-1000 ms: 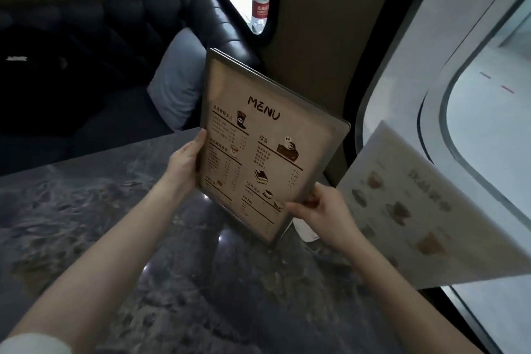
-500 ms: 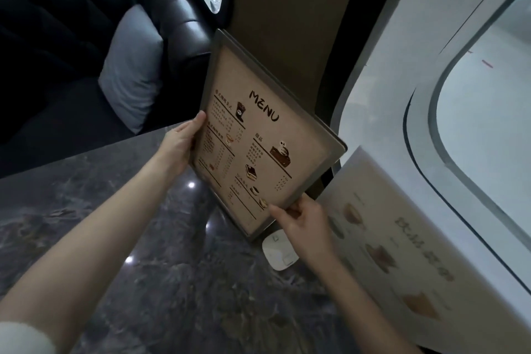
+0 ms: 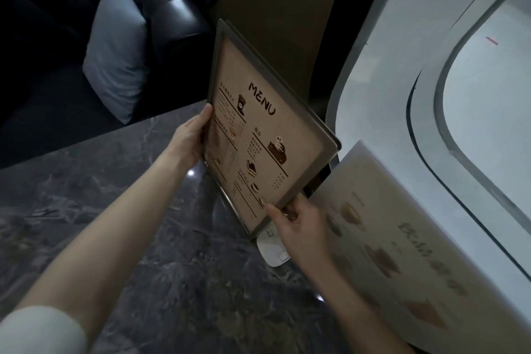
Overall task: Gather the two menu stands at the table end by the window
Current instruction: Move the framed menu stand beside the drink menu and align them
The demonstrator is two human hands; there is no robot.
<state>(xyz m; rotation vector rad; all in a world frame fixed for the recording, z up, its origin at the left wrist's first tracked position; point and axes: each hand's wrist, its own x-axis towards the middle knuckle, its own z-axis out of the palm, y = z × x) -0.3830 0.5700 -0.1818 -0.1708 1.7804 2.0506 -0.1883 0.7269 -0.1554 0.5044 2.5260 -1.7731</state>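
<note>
The framed menu stand (image 3: 258,135) is held tilted above the table's (image 3: 138,210) window-end edge, left hand (image 3: 189,141) grasping its side, right hand (image 3: 296,224) pinching its lower corner. The 2nd menu stand (image 3: 402,238) leans just beside it. Placing is underway; next it likely needs setting upright alongside. No containers hold anything here.

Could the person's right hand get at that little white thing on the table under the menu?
Probably yes, once freed. The right hand grips the menu stand by its lower corner, directly above the small white object on the table. Nothing lies between, but that hand is occupied.
</note>
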